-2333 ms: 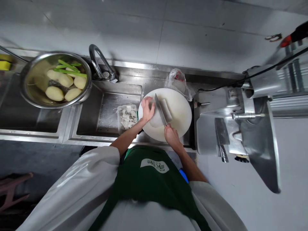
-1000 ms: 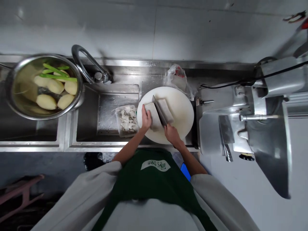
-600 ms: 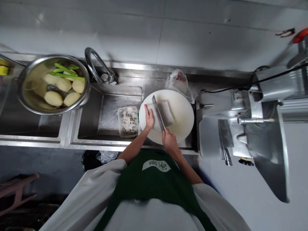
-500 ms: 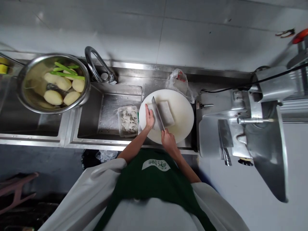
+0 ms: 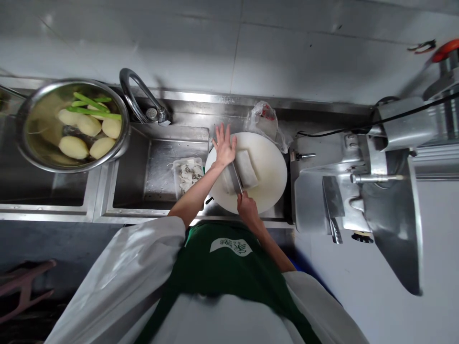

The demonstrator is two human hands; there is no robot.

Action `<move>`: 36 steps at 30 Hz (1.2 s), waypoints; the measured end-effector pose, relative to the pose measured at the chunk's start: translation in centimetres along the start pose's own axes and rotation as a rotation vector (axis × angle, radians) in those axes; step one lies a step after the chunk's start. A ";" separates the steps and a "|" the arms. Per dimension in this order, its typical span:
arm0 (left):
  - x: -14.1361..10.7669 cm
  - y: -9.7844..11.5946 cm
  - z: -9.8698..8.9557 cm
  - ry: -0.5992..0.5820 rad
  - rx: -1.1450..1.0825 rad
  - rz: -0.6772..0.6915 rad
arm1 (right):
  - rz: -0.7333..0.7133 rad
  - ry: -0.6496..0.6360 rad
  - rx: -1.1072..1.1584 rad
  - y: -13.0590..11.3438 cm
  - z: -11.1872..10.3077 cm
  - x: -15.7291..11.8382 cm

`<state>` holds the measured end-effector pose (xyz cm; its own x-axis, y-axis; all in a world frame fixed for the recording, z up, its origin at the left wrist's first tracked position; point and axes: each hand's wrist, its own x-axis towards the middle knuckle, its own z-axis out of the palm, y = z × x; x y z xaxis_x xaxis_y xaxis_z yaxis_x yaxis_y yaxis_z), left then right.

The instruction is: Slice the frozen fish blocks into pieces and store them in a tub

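A round white cutting board (image 5: 270, 181) lies across the counter before me, with a pale, flat rectangular block (image 5: 246, 168) on it. My right hand (image 5: 247, 207) is wrapped round the handle of a cleaver (image 5: 234, 178), whose blade stands along the block's left side. My left hand (image 5: 225, 147) has its fingers spread, at the far end of the blade; whether its palm presses on the blade I cannot tell. A thin whitish piece (image 5: 227, 181) shows left of the blade. Left of the board, a clear plastic tub (image 5: 188, 174) of whitish pieces is partly covered by my left forearm.
A steel bowl (image 5: 25, 143) with peeled potatoes and green stalks stands on the left. Behind the sink (image 5: 158, 179) curves a faucet (image 5: 138, 91). A plastic bag (image 5: 263, 122) sits behind the board. On the right stands a metal slicing machine (image 5: 390, 205), with another cleaver (image 5: 333, 205) lying on it.
My left hand has moved away from me, from the board's left side to the far end of the blade, and its fingers have spread. The blade sits lower beside the block.
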<state>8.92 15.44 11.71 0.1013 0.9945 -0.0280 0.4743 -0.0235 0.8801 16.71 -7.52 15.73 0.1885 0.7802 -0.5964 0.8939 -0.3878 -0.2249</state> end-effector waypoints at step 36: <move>-10.7 -6.6 0.9 0.151 -0.107 -0.186 | -0.003 -0.044 -0.010 -0.7 1.1 2.6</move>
<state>5.48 4.85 5.75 -0.1144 0.9849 -0.1297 0.3766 0.1638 0.9118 16.12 -5.69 13.50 0.1680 0.7589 -0.6292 0.8986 -0.3804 -0.2189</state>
